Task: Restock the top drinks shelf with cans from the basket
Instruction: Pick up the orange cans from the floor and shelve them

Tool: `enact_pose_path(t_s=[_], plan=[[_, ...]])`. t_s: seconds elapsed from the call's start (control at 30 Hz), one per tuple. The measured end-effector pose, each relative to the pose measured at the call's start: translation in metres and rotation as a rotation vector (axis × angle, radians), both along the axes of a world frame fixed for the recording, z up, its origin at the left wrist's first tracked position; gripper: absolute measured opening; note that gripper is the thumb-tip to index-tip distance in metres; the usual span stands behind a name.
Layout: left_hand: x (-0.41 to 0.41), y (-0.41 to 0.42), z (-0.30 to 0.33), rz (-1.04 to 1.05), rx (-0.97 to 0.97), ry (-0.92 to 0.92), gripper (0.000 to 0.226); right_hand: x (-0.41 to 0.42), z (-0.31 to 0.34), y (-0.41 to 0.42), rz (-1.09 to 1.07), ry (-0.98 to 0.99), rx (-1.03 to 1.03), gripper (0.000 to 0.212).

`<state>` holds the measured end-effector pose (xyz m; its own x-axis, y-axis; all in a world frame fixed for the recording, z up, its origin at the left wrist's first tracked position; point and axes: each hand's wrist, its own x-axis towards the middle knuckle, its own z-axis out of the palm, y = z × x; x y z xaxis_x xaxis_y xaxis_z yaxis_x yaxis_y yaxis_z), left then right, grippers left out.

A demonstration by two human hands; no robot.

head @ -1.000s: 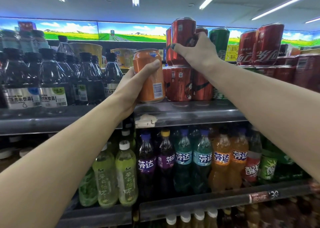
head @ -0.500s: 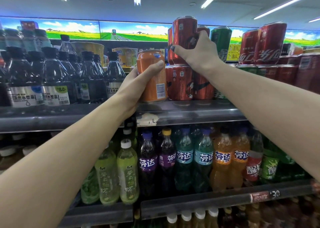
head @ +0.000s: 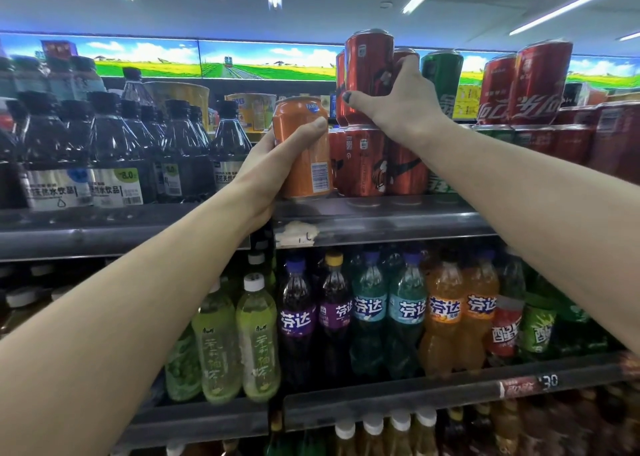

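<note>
My left hand (head: pixel 277 165) grips an orange Fanta can (head: pixel 304 151) standing at the front of the top shelf (head: pixel 381 220), left of a row of red cans (head: pixel 363 165). Its base sits on or just above the shelf. My right hand (head: pixel 394 106) wraps around a red cola can (head: pixel 367 71) stacked upright on that lower row of red cans. A green can (head: pixel 443 78) stands just behind my right hand. The basket is out of view.
Dark water bottles (head: pixel 114 151) fill the top shelf to the left. More stacked red cans (head: pixel 533 81) stand at the right. Below, a shelf holds green tea bottles (head: pixel 239 338) and several coloured Fanta bottles (head: pixel 388 313).
The orange can has moved slightly right toward the red cans and settled lower at the shelf front. My right hand stays on the stacked red can.
</note>
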<state>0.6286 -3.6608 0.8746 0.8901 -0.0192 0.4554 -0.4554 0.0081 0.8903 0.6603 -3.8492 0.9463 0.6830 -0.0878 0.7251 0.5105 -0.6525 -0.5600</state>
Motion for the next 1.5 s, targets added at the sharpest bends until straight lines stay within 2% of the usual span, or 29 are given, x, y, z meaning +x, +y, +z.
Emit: enact_pose_path(t_s=[0.07,0.13,0.2,0.23,0.27,0.33,0.43,0.5,0.57,0.63,0.73,0.9,1.1,1.27,1.4,1.5], plan=[[0.0,0.0,0.001,0.002,0.013,0.001,0.056,-0.004,-0.004,0.0,-0.087,-0.093,-0.014,0.075],[0.001,0.001,0.001,0.011,0.023,0.003,0.056,-0.01,-0.013,0.005,-0.203,-0.288,-0.041,0.063],[0.001,0.001,0.001,0.017,0.021,0.002,0.052,-0.02,-0.025,0.016,-0.172,-0.49,-0.059,0.042],[0.003,0.001,0.001,0.019,0.018,-0.001,0.052,-0.024,-0.032,0.022,-0.088,-0.518,-0.07,0.031],[0.004,0.001,0.0,0.024,0.012,-0.006,0.053,-0.029,-0.039,0.027,0.016,-0.477,-0.082,0.022],[0.007,0.002,-0.001,0.043,0.0,-0.012,0.059,-0.04,-0.052,0.035,0.204,-0.263,-0.08,0.016],[0.012,0.002,-0.002,0.076,-0.019,-0.016,0.065,-0.045,-0.062,0.034,0.384,0.083,-0.007,0.045],[0.015,0.002,-0.001,0.108,-0.026,-0.002,0.061,-0.041,-0.065,0.033,0.412,0.194,-0.027,0.065],[0.017,0.0,0.0,0.134,-0.012,-0.001,0.062,-0.037,-0.067,0.036,0.418,0.225,-0.059,0.072],[0.021,-0.002,0.0,0.151,0.011,-0.006,0.062,-0.034,-0.068,0.04,0.433,0.222,-0.051,0.074],[0.022,-0.002,0.001,0.147,0.03,-0.014,0.05,-0.032,-0.068,0.041,0.428,0.22,-0.055,0.08],[0.025,0.003,0.001,0.122,0.072,-0.014,0.051,-0.029,-0.069,0.044,0.403,0.2,-0.059,0.081],[0.027,0.006,0.003,0.12,0.164,0.001,0.084,-0.033,-0.072,0.04,0.373,0.145,0.03,0.07],[0.035,0.009,0.007,0.188,0.038,0.085,0.059,-0.04,-0.076,0.041,0.295,0.043,0.001,0.071],[0.033,0.01,0.009,0.175,0.085,0.114,0.071,-0.043,-0.084,0.043,0.215,-0.046,-0.014,0.073],[0.031,0.008,0.013,0.161,0.115,0.093,0.067,-0.044,-0.087,0.04,0.165,-0.091,-0.003,0.074]])
